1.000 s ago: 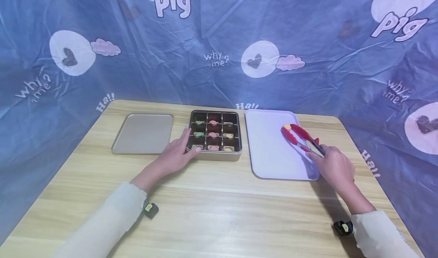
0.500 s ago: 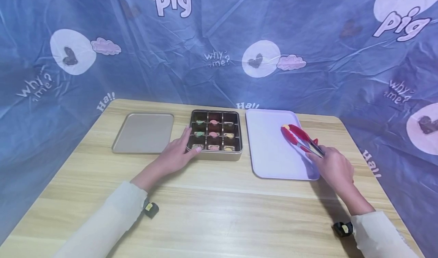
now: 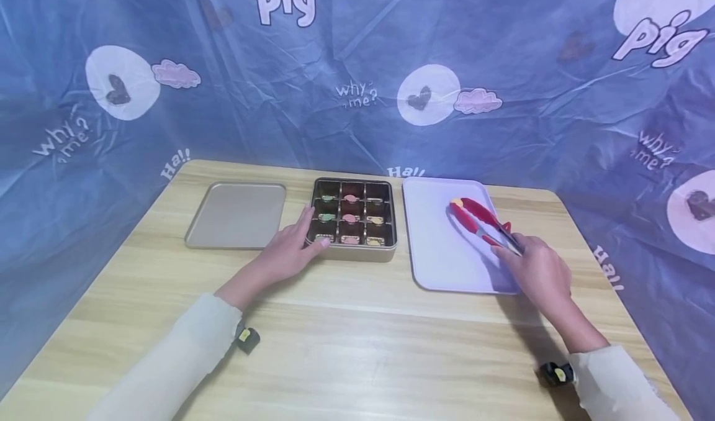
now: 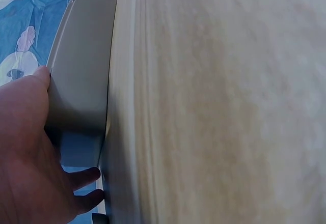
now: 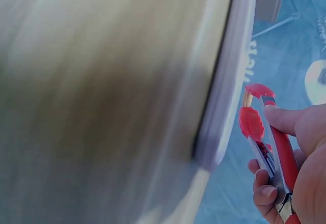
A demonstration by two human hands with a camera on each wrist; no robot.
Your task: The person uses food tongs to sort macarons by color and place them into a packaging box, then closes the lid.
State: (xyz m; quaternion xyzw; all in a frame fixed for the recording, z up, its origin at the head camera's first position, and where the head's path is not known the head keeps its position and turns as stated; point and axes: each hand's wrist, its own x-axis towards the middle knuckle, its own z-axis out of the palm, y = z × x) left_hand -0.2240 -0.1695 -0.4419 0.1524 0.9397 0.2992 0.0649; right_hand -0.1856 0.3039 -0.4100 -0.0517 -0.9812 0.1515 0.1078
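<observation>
In the head view my right hand (image 3: 539, 272) holds red-tipped metal tongs (image 3: 485, 218), which pinch a small yellow disc (image 3: 457, 203) over the upper part of a pale lilac tray (image 3: 447, 256). The right wrist view shows the disc (image 5: 247, 99) edge-on between the red tips, with thumb and fingers around the tong arms. My left hand (image 3: 287, 250) rests at the near left corner of a divided metal tin (image 3: 357, 254), its thumb on the front rim and straight fingers along the left side. Green discs line the tin's left column, pink ones the middle, yellow ones the right.
Left of the tin lies a flat, taupe, square lid (image 3: 237, 216). All of it stands on a light wooden table (image 3: 357, 346). Behind the table's far edge hangs a blue printed cloth (image 3: 279, 110). Each wrist bears a small black device (image 3: 247, 339).
The right hand has moved slightly left over the tray, with the tongs and the yellow disc. The left hand stays at the tin; the head view shifts slightly.
</observation>
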